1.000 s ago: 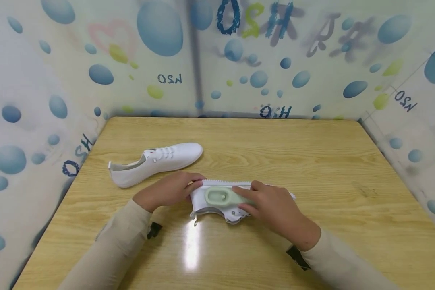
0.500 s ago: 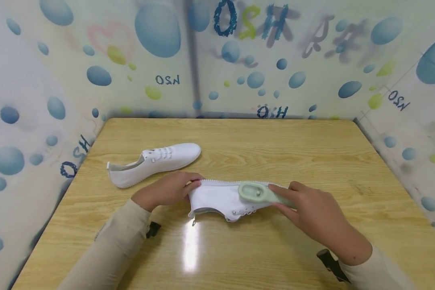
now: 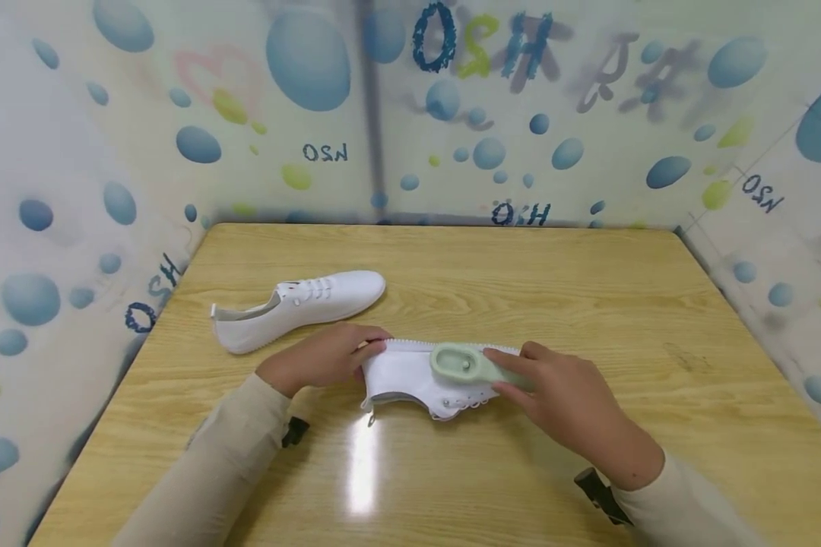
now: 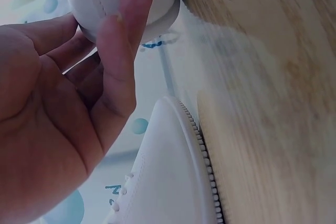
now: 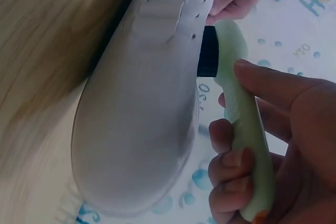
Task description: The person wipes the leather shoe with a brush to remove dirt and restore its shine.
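Observation:
A white lace-up shoe [image 3: 397, 372] lies on its side, its ridged sole edge toward the back of the table. My left hand [image 3: 328, 353] holds it by the heel; fingers and thumb pinch the heel in the left wrist view. In my right hand [image 3: 568, 391] is a pale green brush [image 3: 451, 363], gripped by its handle. Dark bristles [image 5: 208, 52] of the brush meet the shoe's side near the laces in the right wrist view. The toe of the shoe is partly hidden behind my right hand in the head view.
Behind my left hand a second white shoe [image 3: 342, 292] stands on its sole, toe pointing right. The wooden table [image 3: 588, 281] is bounded by walls with blue and green spots at the back and sides. Small black devices hang under both wrists.
My right hand has moved the brush along the shoe's side from the heel half toward the toe, then partly back left. My left hand stays on the heel.

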The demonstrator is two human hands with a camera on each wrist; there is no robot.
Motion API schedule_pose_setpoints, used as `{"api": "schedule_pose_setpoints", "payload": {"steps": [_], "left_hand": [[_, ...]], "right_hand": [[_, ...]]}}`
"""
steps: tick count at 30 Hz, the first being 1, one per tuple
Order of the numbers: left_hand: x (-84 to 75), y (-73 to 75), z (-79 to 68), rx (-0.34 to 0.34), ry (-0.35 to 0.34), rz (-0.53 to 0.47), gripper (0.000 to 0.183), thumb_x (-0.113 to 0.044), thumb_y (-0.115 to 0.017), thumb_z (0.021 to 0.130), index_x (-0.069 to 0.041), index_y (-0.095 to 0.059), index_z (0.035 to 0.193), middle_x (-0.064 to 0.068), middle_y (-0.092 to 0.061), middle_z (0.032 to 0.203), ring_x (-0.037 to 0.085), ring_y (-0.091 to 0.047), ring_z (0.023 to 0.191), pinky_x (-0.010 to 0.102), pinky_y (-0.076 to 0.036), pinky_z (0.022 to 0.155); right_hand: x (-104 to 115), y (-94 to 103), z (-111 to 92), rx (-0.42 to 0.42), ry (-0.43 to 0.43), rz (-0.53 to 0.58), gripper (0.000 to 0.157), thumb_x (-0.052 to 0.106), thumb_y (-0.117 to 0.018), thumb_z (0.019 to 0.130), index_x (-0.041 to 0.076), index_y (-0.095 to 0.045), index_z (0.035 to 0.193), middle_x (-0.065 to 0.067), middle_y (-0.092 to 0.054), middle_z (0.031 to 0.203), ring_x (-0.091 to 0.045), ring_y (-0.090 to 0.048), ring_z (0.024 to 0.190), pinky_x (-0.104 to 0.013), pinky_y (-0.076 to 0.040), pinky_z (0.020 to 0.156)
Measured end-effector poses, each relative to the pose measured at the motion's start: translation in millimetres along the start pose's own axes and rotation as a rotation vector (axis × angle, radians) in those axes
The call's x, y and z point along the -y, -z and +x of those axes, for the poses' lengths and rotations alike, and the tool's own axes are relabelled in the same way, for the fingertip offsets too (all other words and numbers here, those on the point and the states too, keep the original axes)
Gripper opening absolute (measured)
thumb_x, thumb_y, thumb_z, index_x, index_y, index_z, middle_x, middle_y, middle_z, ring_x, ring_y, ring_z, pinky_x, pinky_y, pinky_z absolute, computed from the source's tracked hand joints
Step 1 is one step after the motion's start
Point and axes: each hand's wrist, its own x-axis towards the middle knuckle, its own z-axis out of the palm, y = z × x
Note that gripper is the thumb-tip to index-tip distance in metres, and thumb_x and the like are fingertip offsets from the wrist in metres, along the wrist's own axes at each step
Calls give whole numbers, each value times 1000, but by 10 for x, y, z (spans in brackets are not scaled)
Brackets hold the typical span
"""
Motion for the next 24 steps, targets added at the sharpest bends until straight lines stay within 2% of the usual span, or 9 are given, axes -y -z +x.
{"api": "schedule_pose_setpoints", "payload": {"steps": [8, 15, 24], "left_hand": [[-24, 10, 19, 1, 13, 3, 27, -23, -46, 108, -14, -64, 125, -1, -70, 98, 11, -68, 69, 24, -54, 68], [-13, 1, 32, 17, 13, -23, 26, -24, -47, 107, -12, -65, 122, -2, -69, 92, 11, -67, 68, 23, -54, 66], [16, 1, 12, 1, 2, 0, 25, -22, -47, 107, -13, -65, 122, -2, -70, 93, 11, -67, 66, 24, -54, 68]], "right_hand": [[147, -174, 139, -13, 51, 16, 44, 37, -78, 86, 30, -69, 128, 2, -61, 87, -4, -38, 54, -21, -35, 48], [240, -273, 201, -4, 115, -50, 44, 40, -78, 85, 31, -70, 127, 3, -60, 85, -6, -46, 56, -22, -34, 46], [107, -220, 90, 8, 47, -36, 43, 40, -78, 86, 32, -69, 127, 2, -63, 89, -3, -39, 54, -21, -33, 47]]}}
